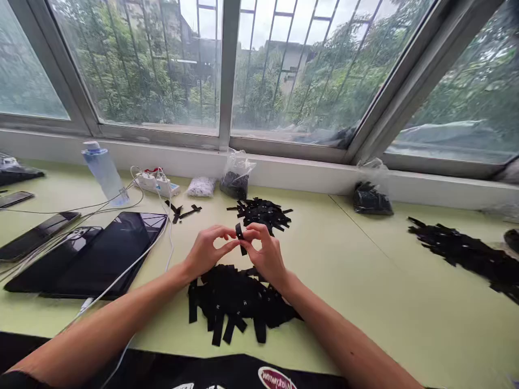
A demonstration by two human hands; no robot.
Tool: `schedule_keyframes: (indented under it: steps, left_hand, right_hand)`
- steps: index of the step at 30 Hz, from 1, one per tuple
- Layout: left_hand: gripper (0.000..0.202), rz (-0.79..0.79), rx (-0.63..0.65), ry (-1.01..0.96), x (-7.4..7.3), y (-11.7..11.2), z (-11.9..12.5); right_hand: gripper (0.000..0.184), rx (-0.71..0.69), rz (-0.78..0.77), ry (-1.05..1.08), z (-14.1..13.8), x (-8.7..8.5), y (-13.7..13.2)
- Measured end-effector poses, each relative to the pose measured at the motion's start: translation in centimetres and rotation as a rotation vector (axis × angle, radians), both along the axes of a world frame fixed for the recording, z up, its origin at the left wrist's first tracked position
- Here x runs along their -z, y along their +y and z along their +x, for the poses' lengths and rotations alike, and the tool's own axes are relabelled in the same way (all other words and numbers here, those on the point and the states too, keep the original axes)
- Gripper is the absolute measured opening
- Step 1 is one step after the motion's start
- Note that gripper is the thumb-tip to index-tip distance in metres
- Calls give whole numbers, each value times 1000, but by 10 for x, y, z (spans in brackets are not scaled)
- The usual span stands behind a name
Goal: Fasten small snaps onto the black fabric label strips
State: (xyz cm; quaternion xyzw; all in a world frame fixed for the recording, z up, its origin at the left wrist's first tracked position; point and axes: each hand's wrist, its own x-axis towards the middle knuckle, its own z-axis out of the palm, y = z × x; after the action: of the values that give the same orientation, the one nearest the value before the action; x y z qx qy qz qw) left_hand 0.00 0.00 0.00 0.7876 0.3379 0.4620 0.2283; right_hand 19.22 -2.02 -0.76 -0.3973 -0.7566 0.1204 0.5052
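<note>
Between my two hands is a short black fabric strip (239, 232), bent into a loop, with a small pale mark on it. My left hand (208, 248) pinches it from the left between thumb and fingertips. From the right, my right hand (265, 254) pinches the same strip, thumb under and fingers over. Below the hands lies a large heap of black fabric strips (239, 297), some bearing small white letters. A smaller pile of black strips (263, 210) sits just beyond my fingers.
At left lie a black tablet (101, 259), phones (38, 235) and white cables. Behind them stand a water bottle (106, 175) and a power strip (158, 182). Plastic bags of black pieces (235, 181) line the sill. More black strips (466, 251) are heaped at right.
</note>
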Motion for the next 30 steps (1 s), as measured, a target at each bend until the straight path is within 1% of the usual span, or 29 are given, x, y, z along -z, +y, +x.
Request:
schedule_keyframes:
  steps: [4, 7, 9, 12, 14, 16, 20, 24, 27, 30]
  left_hand:
    - [10, -21, 53, -36, -1, -2, 1]
    - [8, -35, 35, -48, -2, -2, 1]
    - [9, -43, -4, -46, -2, 0, 1]
    - [10, -55, -40, -43, -1, 3, 0]
    - [9, -71, -50, -43, 0, 5, -1]
    - [8, -95, -65, -47, 2, 7, -2]
    - [14, -182, -74, -85, 7, 11, -2]
    - [22, -302, 9, -156, 10, 15, -2]
    - [24, -385, 63, -183, 8, 15, -2]
    - [26, -444, 69, -186, 5, 14, -2]
  right_hand:
    - [22, -50, -1, -82, 3, 5, 4]
    - [28, -69, -9, -150, 6, 4, 7]
    - [28, -40, 4, -225, 9, 3, 12]
    - [15, 47, 1, -359, 18, 5, 22]
    - [14, 75, -54, -415, 26, 9, 30]
    - [12, 45, -114, -450, 32, 14, 36]
    - [14, -27, -186, -442, 36, 20, 41]
    - [11, -53, -227, -397, 33, 19, 41]
    - [12, -51, -211, -384, 30, 18, 40]
    - [15, -28, -178, -364, 28, 16, 37]
